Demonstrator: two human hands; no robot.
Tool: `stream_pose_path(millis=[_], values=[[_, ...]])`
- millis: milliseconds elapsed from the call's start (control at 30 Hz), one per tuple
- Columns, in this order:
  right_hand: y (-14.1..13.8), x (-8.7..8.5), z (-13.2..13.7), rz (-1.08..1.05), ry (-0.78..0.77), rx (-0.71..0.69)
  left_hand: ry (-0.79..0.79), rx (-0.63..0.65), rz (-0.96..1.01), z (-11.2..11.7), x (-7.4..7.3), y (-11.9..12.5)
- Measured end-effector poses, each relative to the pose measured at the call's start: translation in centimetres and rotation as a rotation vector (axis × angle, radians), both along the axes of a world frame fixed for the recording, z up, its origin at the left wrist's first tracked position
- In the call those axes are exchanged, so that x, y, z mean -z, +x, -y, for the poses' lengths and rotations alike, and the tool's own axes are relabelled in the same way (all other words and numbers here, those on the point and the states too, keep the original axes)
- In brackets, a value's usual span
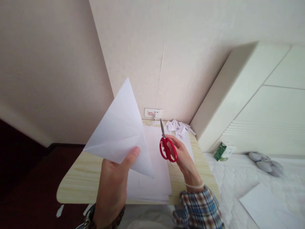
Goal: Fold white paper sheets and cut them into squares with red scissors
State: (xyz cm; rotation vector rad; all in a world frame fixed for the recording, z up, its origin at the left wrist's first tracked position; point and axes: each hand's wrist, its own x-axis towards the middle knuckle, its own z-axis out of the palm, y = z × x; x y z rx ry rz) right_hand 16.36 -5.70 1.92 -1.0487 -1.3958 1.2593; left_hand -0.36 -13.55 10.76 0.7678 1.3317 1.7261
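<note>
Pinched between the thumb and fingers of my left hand (116, 178) is a white sheet of paper folded into a triangle (121, 127), with creases across its face. It is held up above the table. My right hand (182, 156) grips a pair of scissors (166, 143) by its red handles, the metal blades together and pointing up and away from me. The scissors are apart from the folded paper. Beneath both hands lies a stack of white paper (159, 181) on the light wood table (78, 178).
Small folded paper pieces (178, 127) lie at the table's back right. Behind is a wall socket (153, 113). On the bed (226, 184) to the right are a green and white box (222, 152), a grey soft object (265, 163) and a white sheet (267, 203). A paper scrap (60, 211) lies on the floor.
</note>
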Motion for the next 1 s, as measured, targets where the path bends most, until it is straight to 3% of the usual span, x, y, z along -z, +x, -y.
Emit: stream_pose_path(millis=[67,167,267,433,567,667,800,1000], values=[[-0.1,-0.9,1.8,-0.209,-0.054,-0.049,-0.022,-0.009,-0.053,-0.4,-0.1,-0.1],[-0.6,-1.9,3.9,-0.305,-0.1,-0.07,-0.029,0.045,-0.038,-0.8,0.2,-0.3],[-1.3,-2.4,5.3,-0.243,-0.049,0.0,-0.024,0.077,0.018,-0.9,0.8,-0.5],[-2.8,-2.6,7.1,-0.257,-0.041,-0.041,-0.024,0.04,0.03,-0.7,1.4,-0.5],[-3.7,-2.5,7.9,-0.346,-0.016,0.004,0.051,0.016,0.076,-0.4,1.0,-0.3],[-4.0,-2.6,8.5,-0.317,-0.026,-0.039,0.086,0.017,0.087,-0.2,0.7,-0.2],[-4.1,-3.3,9.5,-0.236,-0.047,-0.116,0.046,0.071,0.016,0.1,0.3,-0.2],[-4.3,-4.1,9.9,-0.182,-0.064,-0.121,-0.022,0.115,-0.041,0.5,-0.7,-0.1]])
